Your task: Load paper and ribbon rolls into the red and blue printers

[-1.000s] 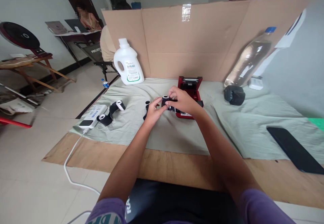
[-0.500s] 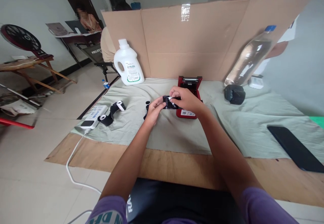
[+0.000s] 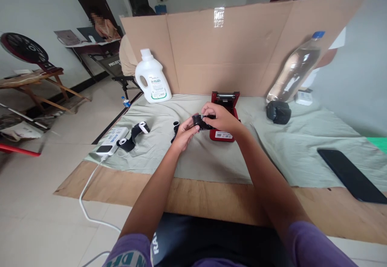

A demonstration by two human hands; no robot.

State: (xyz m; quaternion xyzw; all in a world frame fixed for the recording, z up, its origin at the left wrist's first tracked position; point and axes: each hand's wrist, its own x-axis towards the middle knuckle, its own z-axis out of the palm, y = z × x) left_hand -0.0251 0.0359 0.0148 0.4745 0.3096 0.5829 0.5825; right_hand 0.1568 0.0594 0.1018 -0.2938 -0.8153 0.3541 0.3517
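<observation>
Two hands are closed on one small black roll (image 3: 200, 122), held off bench (image 3: 211, 198), just in front of red printer (image 3: 225, 98).
- Left hand (image 3: 184, 132): roll's near end pinched between thumb and fingertips.
- Right hand (image 3: 220, 118): roll's top pinched, fingers curled.
- Judged done: roll lifted from cloth (image 3: 287, 150), being worked between both hands.
- Judged left: roll not set in printer; whether printer's bay is filled cannot be told.
- Spare rolls (image 3: 142, 127) left lying on cloth near power strip (image 3: 110, 140), well apart from hands.
</observation>
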